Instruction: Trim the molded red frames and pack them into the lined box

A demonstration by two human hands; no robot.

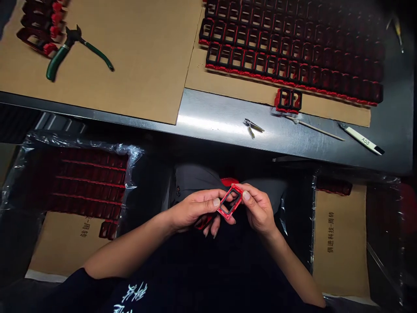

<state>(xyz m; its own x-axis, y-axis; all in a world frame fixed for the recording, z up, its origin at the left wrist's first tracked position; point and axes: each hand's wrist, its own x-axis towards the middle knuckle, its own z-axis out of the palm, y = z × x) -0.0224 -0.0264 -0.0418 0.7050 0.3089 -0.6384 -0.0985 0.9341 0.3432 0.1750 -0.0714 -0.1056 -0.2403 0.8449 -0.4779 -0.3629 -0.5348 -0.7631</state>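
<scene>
A small red rectangular frame with a black inner lining (236,205) is held up in front of my lap, tilted, with its window open through the middle. My left hand (197,209) pinches its left edge between thumb and fingers. Under that palm, partly hidden by the fingers, sits another red and black piece (204,221). At the frame's upper right corner, my right hand (259,209) grips with thumb and forefinger. Part of a further red thing (230,181) shows between my legs, too covered to make out.
Rows of red and black frames (260,65) stand on cardboard on the metal table (208,113). Green-handled cutting pliers (60,58), nail clippers (253,126), a thin stick (321,130) and a white-handled knife (363,140) lie there. Plastic-lined boxes holding frames flank me, left (61,252) and right (342,243).
</scene>
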